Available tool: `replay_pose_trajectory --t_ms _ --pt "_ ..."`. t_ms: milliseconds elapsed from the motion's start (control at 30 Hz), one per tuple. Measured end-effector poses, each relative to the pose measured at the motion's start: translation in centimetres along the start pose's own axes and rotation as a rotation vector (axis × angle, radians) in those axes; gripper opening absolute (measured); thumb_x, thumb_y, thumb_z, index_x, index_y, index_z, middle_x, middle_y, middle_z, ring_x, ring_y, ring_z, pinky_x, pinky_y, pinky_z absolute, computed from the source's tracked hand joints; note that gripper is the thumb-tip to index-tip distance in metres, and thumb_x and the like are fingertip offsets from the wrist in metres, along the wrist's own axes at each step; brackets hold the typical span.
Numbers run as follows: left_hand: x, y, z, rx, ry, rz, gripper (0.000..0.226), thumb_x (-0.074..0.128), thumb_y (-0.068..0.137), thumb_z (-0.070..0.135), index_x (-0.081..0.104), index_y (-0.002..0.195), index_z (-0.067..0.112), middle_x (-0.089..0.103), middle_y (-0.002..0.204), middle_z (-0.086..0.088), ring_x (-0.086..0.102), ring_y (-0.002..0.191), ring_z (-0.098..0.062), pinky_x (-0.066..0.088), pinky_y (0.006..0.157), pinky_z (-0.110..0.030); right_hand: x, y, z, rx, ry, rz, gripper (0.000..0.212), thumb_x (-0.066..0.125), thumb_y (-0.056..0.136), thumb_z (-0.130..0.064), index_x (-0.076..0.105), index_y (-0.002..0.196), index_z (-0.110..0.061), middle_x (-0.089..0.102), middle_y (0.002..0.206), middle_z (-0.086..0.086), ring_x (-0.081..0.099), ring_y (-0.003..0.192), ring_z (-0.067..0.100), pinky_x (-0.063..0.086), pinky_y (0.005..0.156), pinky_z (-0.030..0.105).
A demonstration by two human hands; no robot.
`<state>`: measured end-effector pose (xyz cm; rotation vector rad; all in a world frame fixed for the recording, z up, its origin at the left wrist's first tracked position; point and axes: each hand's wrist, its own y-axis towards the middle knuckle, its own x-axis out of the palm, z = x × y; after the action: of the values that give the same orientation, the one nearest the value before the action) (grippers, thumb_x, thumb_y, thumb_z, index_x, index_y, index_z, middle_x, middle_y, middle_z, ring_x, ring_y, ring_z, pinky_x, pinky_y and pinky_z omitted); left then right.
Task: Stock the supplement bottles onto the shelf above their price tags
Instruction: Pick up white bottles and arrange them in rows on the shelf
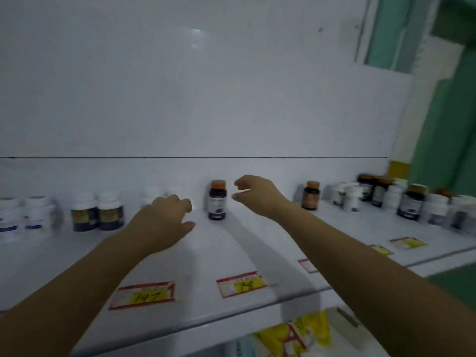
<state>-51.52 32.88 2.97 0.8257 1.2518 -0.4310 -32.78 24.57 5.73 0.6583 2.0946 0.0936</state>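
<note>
A dark supplement bottle with an orange cap (pixel 217 200) stands upright at the back of the white shelf (pixel 224 251), in line with a red-and-yellow price tag (pixel 242 283). My right hand (pixel 257 195) hovers just right of that bottle, fingers spread and relaxed, a small gap between them and the bottle. My left hand (pixel 164 220) reaches toward two blurred white bottles (pixel 175 192) at the back. Its fingers are curled in front of them, and whether they hold one is hidden. The tag marked 147 (pixel 144 295) lies near the front edge below my left arm.
White bottles (pixel 23 215) and two dark-labelled bottles (pixel 98 212) stand at the left. An amber bottle (pixel 311 195) and a crowd of mixed bottles (pixel 412 202) fill the right. More price tags (pixel 409 242) line the right edge. Yellow packages (pixel 296 333) sit on the shelf below.
</note>
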Motion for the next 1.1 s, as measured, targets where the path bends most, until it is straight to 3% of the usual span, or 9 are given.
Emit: replay_pose_trajectory --t_ms 100,200,433,533,700,800,900,1033,1100 --pt "1.3 2.3 8.6 0.123 -0.049 -0.035 0.039 0.046 0.092 0.042 0.047 0.126 0.021 0.051 0.124 -0.004 0.05 0.109 -0.023 0.045 0.091 -0.035 -7.0 -4.3 7.3 0.129 -0.151 0.072 0.038 0.055 0.091 -0.022 0.055 0.127 -0.01 0.055 0.132 0.01 0.055 0.115 0.026 0.043 0.082 0.025" --pt "2.7 3.8 17.9 0.247 -0.088 -0.05 0.044 0.047 0.092 0.044 0.045 0.13 0.022 0.051 0.128 -0.004 0.05 0.111 -0.022 0.045 0.093 -0.036 -13.9 -9.3 14.7 0.256 -0.252 0.12 0.041 0.055 0.092 -0.026 0.052 0.129 -0.008 0.055 0.133 0.013 0.054 0.117 0.029 0.046 0.089 0.032" --pt "6.0 5.9 39.7 0.435 -0.198 -0.128 0.047 0.048 0.091 0.046 0.046 0.13 0.021 0.051 0.13 -0.005 0.049 0.116 -0.023 0.045 0.094 -0.038 -27.5 -20.5 29.1 0.477 -0.392 0.192 0.046 0.055 0.093 -0.03 0.048 0.134 -0.01 0.052 0.137 0.01 0.052 0.12 0.027 0.042 0.092 0.03" --pt "7.3 6.6 45.4 0.46 -0.242 -0.137 0.045 0.047 0.091 0.045 0.047 0.129 0.02 0.051 0.13 -0.006 0.051 0.115 -0.023 0.045 0.095 -0.039 -30.6 -22.8 33.0 0.519 -0.39 0.228 0.046 0.056 0.092 -0.027 0.049 0.134 -0.011 0.053 0.137 0.009 0.051 0.122 0.025 0.041 0.095 0.028" --pt "9.3 9.1 52.9 0.46 -0.298 -0.155 0.047 0.05 0.09 0.043 0.045 0.131 0.019 0.052 0.132 -0.005 0.051 0.116 -0.021 0.046 0.094 -0.037 -33.7 -23.6 39.1 0.575 -0.338 0.25 0.044 0.055 0.092 -0.024 0.05 0.133 -0.012 0.054 0.135 0.01 0.054 0.119 0.024 0.042 0.087 0.025" --pt "10.6 11.6 56.8 0.449 -0.432 -0.121 0.048 0.056 0.087 0.043 0.047 0.127 0.018 0.056 0.127 -0.006 0.056 0.108 -0.022 0.049 0.087 -0.035 -35.1 -22.1 42.0 0.58 -0.317 0.291 0.045 0.054 0.092 -0.023 0.047 0.136 -0.011 0.052 0.138 0.011 0.052 0.122 0.025 0.043 0.093 0.027" --pt "12.3 14.1 60.4 0.358 -0.6 -0.091 0.056 0.064 0.08 0.045 0.046 0.123 0.015 0.057 0.123 -0.009 0.057 0.105 -0.025 0.049 0.082 -0.037 -36.0 -20.2 44.4 0.583 -0.267 0.334 0.049 0.053 0.093 -0.021 0.041 0.14 -0.013 0.05 0.14 0.012 0.054 0.118 0.025 0.044 0.085 0.026" --pt "15.0 16.4 64.0 0.202 -0.697 -0.102 0.074 0.07 0.076 0.046 0.037 0.13 0.007 0.049 0.13 -0.015 0.051 0.115 -0.033 0.047 0.092 -0.047 -36.8 -17.6 47.4 0.567 -0.195 0.34 0.059 0.051 0.093 -0.016 0.028 0.147 -0.018 0.042 0.146 0.012 0.05 0.124 0.029 0.046 0.092 0.035" --pt "16.2 17.5 65.2 0.163 -0.708 -0.087 0.077 0.071 0.074 0.046 0.036 0.13 0.006 0.048 0.131 -0.017 0.048 0.117 -0.034 0.046 0.093 -0.047 -37.2 -16.0 48.7 0.53 -0.141 0.327 0.065 0.052 0.093 -0.014 0.02 0.149 -0.022 0.04 0.147 0.012 0.051 0.121 0.03 0.048 0.086 0.035"
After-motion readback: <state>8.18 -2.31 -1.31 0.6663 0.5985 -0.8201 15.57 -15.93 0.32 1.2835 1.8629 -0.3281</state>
